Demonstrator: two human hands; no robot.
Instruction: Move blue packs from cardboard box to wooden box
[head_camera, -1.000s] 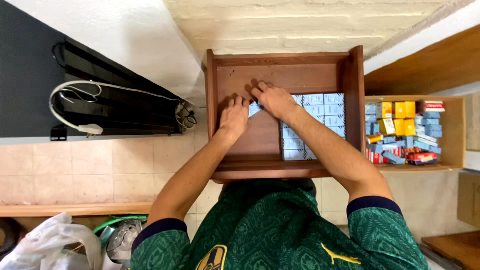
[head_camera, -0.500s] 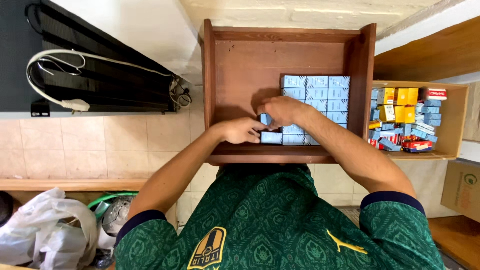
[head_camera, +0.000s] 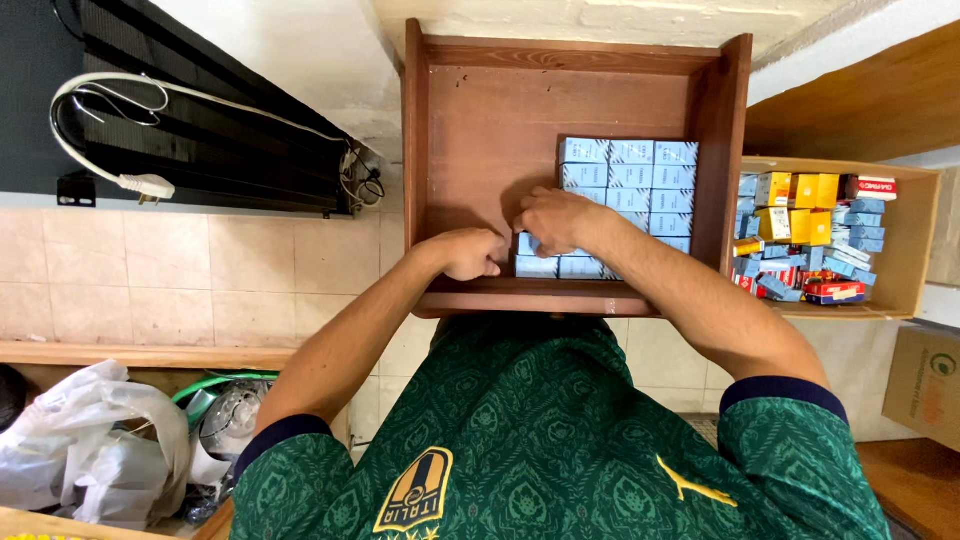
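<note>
Both hands work inside a brown wooden drawer (head_camera: 470, 130), close to its front edge. Left hand (head_camera: 468, 253) is curled into a loose fist, its knuckles touching the left end of a block of small pale blue cardboard boxes (head_camera: 628, 190); whether it grips one I cannot tell. Right hand (head_camera: 552, 218) lies on top of the front rows of that block, fingers bent down over the boxes, pinching at one near the front left corner of the block. These boxes sit packed in neat rows against the drawer's right wall. Just beside the drawer, an open cardboard carton (head_camera: 915, 240) holds mixed yellow, blue and red packets (head_camera: 800, 230).
</note>
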